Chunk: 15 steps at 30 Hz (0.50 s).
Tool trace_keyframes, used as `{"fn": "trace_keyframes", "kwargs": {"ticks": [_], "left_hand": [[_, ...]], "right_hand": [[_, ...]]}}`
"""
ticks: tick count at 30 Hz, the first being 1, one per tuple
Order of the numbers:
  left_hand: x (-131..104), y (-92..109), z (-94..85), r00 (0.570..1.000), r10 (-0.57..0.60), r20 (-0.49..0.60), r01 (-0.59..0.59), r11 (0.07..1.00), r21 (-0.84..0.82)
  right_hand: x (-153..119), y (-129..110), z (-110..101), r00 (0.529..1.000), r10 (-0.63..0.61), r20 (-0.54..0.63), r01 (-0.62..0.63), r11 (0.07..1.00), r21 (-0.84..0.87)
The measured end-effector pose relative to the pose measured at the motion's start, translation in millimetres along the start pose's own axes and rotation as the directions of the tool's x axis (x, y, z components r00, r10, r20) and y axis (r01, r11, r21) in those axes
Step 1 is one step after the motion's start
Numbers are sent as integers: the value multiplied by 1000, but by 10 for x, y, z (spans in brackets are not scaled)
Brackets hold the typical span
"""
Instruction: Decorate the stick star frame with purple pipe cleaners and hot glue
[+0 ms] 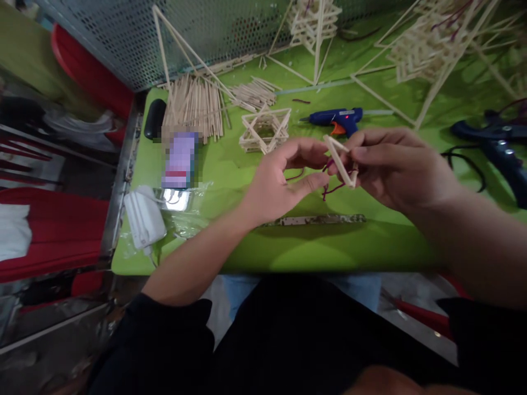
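My right hand point(401, 164) pinches a small triangular frame of pale sticks point(340, 160) between thumb and fingers. A dark red string point(329, 192) hangs beneath the frame. My left hand point(284, 175) reaches to the frame's left side, its thumb and fingertips closed around the string there. Behind my left hand, a star-shaped stack of sticks point(264, 130) rests on the green table point(230, 186). A blue glue gun point(335, 118) with an orange trigger and a small red light lies just beyond the held frame.
Loose sticks point(197, 104) are heaped at the back left, near a phone point(179, 159) and a white power bank point(145, 216). Larger stick structures point(424, 55) stand at the back right. A dark blue tool point(504, 148) lies far right. A patterned strip point(321, 219) is near the front.
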<state>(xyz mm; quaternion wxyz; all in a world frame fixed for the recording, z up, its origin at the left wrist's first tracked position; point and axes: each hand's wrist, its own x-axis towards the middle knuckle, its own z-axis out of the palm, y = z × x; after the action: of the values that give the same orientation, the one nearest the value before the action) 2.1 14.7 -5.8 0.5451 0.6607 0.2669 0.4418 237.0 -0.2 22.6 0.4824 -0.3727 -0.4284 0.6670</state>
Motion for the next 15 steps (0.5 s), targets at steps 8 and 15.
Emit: {"fn": "trace_keyframes", "kwargs": {"ticks": [8, 15], "left_hand": [[-22, 24, 37, 994, -58, -96, 61, 998, 24], [18, 20, -53, 973, -181, -141, 166, 980, -112]], "right_hand": [[20, 12, -5, 999, 28, -39, -30, 998, -55], [52, 67, -40, 998, -24, -58, 16, 992, -125]]}}
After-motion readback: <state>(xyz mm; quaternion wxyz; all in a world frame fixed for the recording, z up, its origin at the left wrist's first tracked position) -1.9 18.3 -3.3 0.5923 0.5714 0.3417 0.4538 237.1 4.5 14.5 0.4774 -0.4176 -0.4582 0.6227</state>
